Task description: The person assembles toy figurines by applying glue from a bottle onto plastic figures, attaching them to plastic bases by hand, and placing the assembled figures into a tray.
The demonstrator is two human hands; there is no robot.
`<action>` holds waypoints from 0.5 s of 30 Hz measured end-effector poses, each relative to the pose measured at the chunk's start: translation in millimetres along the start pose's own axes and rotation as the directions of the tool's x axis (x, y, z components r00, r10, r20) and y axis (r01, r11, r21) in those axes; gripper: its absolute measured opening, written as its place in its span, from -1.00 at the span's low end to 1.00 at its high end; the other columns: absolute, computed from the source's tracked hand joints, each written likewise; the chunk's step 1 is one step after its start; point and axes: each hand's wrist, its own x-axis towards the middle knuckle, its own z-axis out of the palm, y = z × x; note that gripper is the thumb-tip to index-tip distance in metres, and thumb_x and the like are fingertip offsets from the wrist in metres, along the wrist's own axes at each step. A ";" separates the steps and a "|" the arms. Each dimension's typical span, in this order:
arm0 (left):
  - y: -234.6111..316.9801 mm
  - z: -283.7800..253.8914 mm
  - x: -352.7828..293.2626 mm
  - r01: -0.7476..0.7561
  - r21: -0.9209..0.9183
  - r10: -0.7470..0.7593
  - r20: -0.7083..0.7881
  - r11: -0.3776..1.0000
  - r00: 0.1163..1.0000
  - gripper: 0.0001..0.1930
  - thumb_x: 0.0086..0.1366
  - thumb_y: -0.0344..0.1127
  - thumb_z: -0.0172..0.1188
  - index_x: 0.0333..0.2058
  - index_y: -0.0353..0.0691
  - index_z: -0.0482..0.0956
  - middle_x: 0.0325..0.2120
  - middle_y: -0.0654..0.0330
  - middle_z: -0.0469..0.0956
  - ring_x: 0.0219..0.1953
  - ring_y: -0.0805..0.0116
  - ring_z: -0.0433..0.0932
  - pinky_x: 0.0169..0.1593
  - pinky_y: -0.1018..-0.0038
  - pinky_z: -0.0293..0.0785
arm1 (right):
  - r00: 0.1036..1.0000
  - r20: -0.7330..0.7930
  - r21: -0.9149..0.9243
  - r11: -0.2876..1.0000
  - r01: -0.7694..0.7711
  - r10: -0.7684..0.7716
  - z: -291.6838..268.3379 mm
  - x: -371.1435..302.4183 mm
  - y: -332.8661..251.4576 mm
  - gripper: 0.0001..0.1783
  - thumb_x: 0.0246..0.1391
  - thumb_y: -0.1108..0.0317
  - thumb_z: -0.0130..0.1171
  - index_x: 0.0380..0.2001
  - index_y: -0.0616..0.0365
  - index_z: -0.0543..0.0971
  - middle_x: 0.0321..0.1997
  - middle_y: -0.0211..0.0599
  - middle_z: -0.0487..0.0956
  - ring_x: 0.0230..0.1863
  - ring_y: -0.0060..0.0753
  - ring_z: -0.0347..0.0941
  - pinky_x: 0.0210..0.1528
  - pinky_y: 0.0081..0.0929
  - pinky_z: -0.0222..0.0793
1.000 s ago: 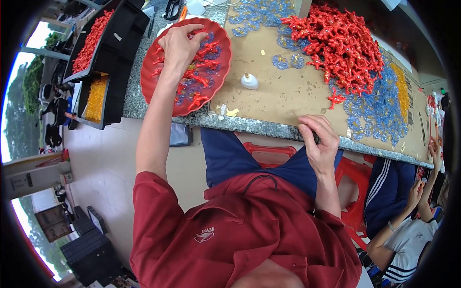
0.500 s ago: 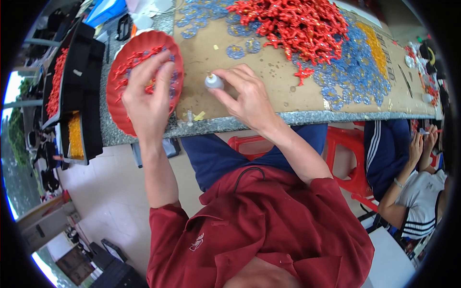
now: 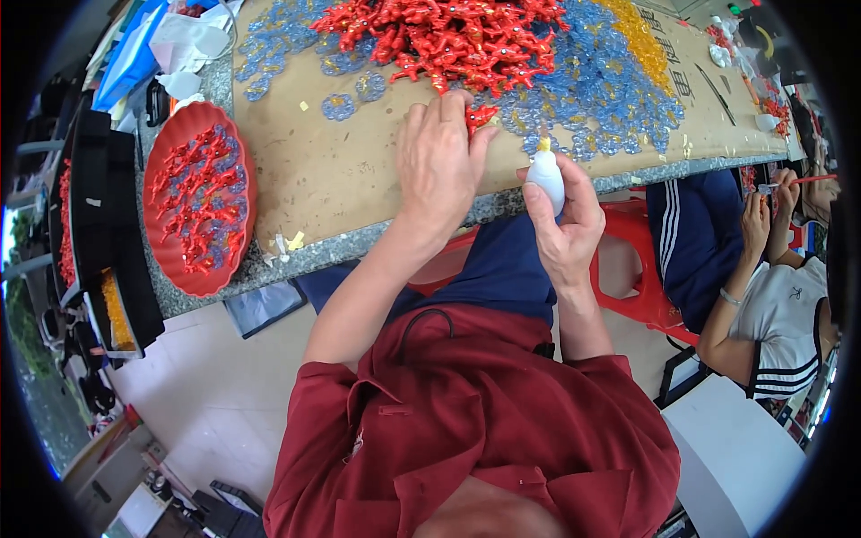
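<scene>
- The fingers (image 3: 448,108) of the left hand (image 3: 435,166) curve downward, the thumb a little apart from them, with a red figure (image 3: 482,117) in the gap; whether they pinch it or merely touch it, one cannot tell.
- The thumb and fingers of the right hand (image 3: 569,220) press around a white squeeze bottle (image 3: 545,182), its yellow tip (image 3: 543,143) upward, seen against the front edge of the bench (image 3: 345,246).
- The red figure is at the near side of a red heap (image 3: 448,45), which lies toward the bench's far side.
- Clear blue pieces (image 3: 619,99) spread right of the heap, with yellow pieces (image 3: 641,40) along their far right side.
- Near the bench's front left corner stands a red scalloped plate (image 3: 199,117), bearing more red figures and blue pieces.
- Brown cardboard (image 3: 359,170) covers much of the bench.
</scene>
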 end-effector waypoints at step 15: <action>-24.3 -64.7 -78.0 0.428 -0.904 -0.507 0.361 0.017 0.783 -0.69 0.19 -0.53 0.07 -0.06 -0.39 0.40 -0.37 0.30 0.45 -0.32 0.59 0.42 -0.18 0.67 0.37 | 0.959 0.283 0.150 0.988 -0.023 -0.021 53.7 -6.6 -12.3 -0.59 -0.08 0.39 0.24 -0.12 0.19 0.40 -0.32 -0.28 0.53 -0.35 -0.52 0.46 -0.35 -0.60 0.37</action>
